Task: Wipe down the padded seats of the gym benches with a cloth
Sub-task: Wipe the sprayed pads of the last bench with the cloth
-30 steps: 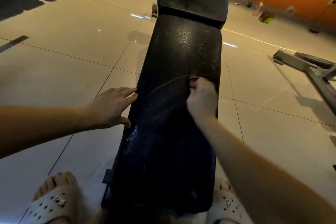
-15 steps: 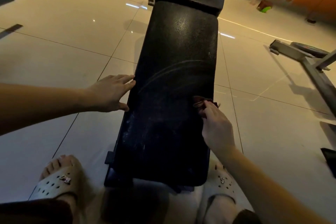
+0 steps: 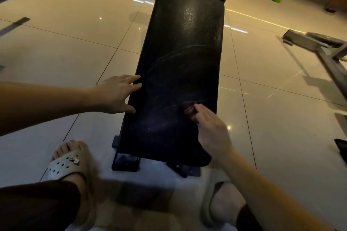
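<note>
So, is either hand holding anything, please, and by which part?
The right hand pinches a bunched reddish cloth against the bench pad; which part of it cannot be told. The left hand holds nothing.

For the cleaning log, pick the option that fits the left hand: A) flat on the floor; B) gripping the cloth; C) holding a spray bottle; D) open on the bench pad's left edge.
D: the left hand rests with straight fingers on the left edge of the bench pad, while the right hand pinches the cloth.
</note>
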